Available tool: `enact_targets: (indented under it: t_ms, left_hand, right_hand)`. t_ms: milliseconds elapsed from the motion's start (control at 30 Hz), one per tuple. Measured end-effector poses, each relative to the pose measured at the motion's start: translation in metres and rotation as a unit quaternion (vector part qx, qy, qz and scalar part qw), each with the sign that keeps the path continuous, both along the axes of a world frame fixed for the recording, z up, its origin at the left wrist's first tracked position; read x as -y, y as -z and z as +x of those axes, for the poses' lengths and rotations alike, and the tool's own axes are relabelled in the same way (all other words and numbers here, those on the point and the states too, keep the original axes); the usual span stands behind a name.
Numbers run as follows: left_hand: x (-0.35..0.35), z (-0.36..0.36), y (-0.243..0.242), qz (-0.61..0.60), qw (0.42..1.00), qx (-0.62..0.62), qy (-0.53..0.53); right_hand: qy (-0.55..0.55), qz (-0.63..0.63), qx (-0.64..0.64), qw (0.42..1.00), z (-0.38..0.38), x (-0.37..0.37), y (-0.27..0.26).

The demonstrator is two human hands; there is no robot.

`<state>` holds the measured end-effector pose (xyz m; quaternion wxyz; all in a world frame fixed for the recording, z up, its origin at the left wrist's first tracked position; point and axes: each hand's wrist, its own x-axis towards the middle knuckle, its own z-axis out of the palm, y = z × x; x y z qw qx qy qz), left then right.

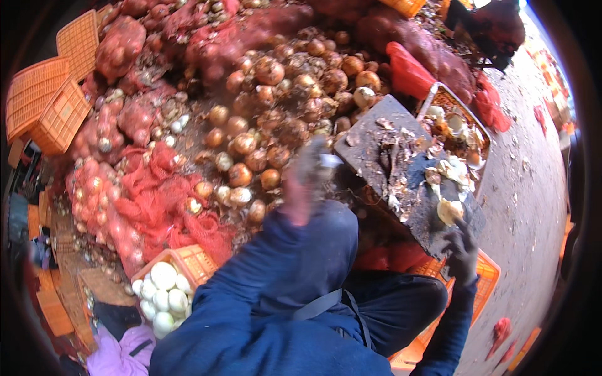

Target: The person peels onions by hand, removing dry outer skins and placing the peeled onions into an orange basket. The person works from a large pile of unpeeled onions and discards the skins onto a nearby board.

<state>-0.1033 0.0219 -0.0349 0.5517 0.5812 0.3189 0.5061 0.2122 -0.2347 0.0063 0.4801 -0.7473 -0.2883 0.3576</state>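
Observation:
My left hand [311, 171], in a dark glove, is blurred above the loose brown onions [282, 122]. A small pale object [331, 160] shows at its side; what it is and whether the hand grips it is unclear. My right hand [460, 246], gloved too, is at the lower right end of a dark board [364, 134], fingers apart. One fingertip is at or touching a pale onion piece [450, 211] lying on the board. Onion skins and peeled scraps [451, 171] cover parts of the board.
Peeled white onions [163, 298] fill an orange crate [195, 263] at lower left, beside a person in a purple garment [120, 350]. Red mesh sacks [155, 188] lie left and behind. A scrap-filled tray [484, 136] is right of the board; another orange crate [487, 277] is below it.

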Motion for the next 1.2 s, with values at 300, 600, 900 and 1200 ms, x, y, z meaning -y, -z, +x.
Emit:
enact_targets:
  t_ms: [300,600,900,1200]
  left_hand:
    - [0.105,-0.279,0.187,-0.425,0.873,-0.035,-0.234]
    - [-0.051,-0.225,0.226,-0.103,0.818,-0.527,-0.208]
    - [-0.13,-0.183,0.266,-0.165,0.583,-0.79,-0.09]
    - [-0.098,-0.248,0.276,-0.378,0.914,0.129,-0.073]
  right_hand:
    - [0.032,0.031,0.039,0.998,0.088,-0.208,0.1]
    - [0.046,0.154,-0.024,0.987,-0.022,-0.213,0.087]
    - [0.136,0.045,0.017,0.99,-0.033,-0.214,0.078]
    - [0.149,0.096,-0.088,0.98,-0.024,-0.213,0.088]
